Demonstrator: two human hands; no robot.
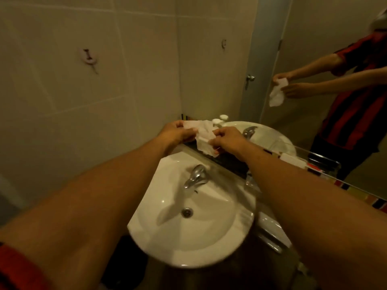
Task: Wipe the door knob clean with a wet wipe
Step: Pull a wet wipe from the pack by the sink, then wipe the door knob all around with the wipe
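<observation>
Nearest to you, at six o'clock, the white sink (209,243) sits under your forearms, its drain (187,212) near the bowl's middle and the chrome faucet (195,176) rising at the bowl's twelve o'clock edge. Both of your arms reach out over the basin and meet just beyond it.

Your left hand (178,132) pinches the wet wipe (204,137) at its ten o'clock corner, fingers closed narrowly on the sheet. Your right hand (227,139) grips the wipe's three o'clock edge, fingers curled tight on it. The wipe is stretched between the two hands, crumpled, with its lower part hanging toward the dark ledge (228,160) behind the sink.

Just past your hands, at twelve o'clock, a white capped container (217,122) stands on the ledge against the mirror (314,28). On the tiled wall at ten o'clock, a wall hook (89,57) is stuck well above the sink.

Farthest off, at one o'clock, the door knob (249,78) shows only as a reflection in the mirror, a metal knob on the pale door, well apart from the wipe. The mirror also shows you in a red-and-black striped shirt (354,114), holding the wipe with both hands.
</observation>
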